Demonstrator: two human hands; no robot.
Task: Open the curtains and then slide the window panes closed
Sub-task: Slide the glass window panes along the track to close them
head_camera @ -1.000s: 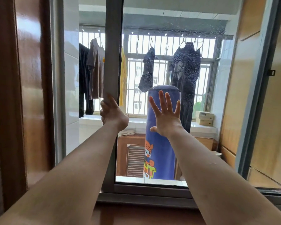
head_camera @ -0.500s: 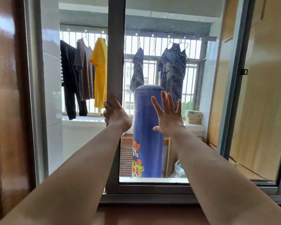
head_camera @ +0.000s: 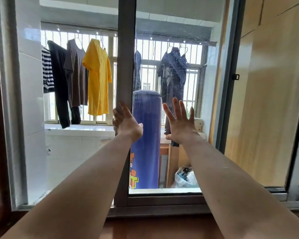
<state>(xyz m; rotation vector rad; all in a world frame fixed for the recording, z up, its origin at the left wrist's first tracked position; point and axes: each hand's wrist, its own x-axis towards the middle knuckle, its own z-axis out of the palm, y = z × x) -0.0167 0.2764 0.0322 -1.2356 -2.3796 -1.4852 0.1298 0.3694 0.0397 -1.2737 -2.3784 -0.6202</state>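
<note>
The window pane (head_camera: 171, 100) stands in its track, its grey upright frame (head_camera: 126, 66) at mid-window with an open gap to its left. The left hand (head_camera: 127, 122) curls its fingers around that frame's edge; the right hand (head_camera: 180, 125) lies flat on the glass, fingers spread, gripping nothing.

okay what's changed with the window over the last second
The grey-framed sliding glass pane has moved rightward, widening the open gap on the left and uncovering the yellow shirt. Unchanged: left hand grips the pane's frame edge, right hand stays flat on the glass.
</note>
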